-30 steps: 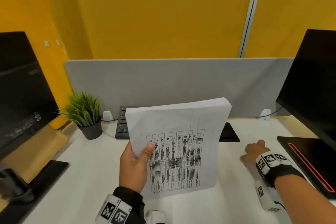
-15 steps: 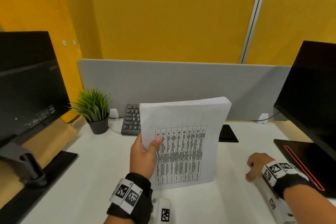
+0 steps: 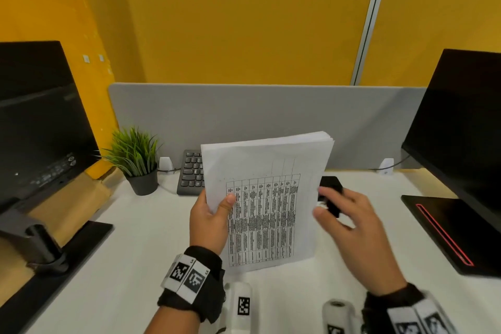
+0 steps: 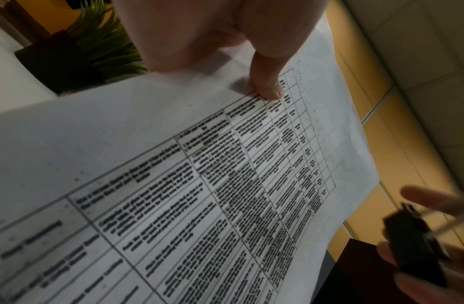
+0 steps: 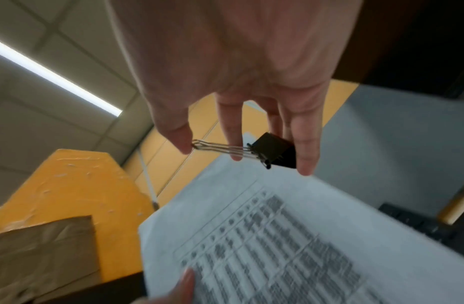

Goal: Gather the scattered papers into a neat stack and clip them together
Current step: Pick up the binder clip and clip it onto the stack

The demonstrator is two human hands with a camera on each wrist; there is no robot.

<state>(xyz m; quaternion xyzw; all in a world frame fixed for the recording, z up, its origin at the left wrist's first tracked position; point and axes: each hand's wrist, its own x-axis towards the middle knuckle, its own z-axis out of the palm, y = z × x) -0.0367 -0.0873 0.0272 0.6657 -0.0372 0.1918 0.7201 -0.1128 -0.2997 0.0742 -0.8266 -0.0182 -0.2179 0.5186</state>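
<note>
White paper stack (image 3: 267, 198), squared and upright above the desk's (image 3: 135, 252) middle, pinched at its left edge by left hand (image 3: 210, 221); black binder clip (image 5: 273, 151), wire handles unsqueezed, carried in right hand (image 3: 349, 228). Could fan or slide apart if bitten one-handed off-corner. Half a second ago: right hand low near the right edge, now lifted beside the sheets.
</note>
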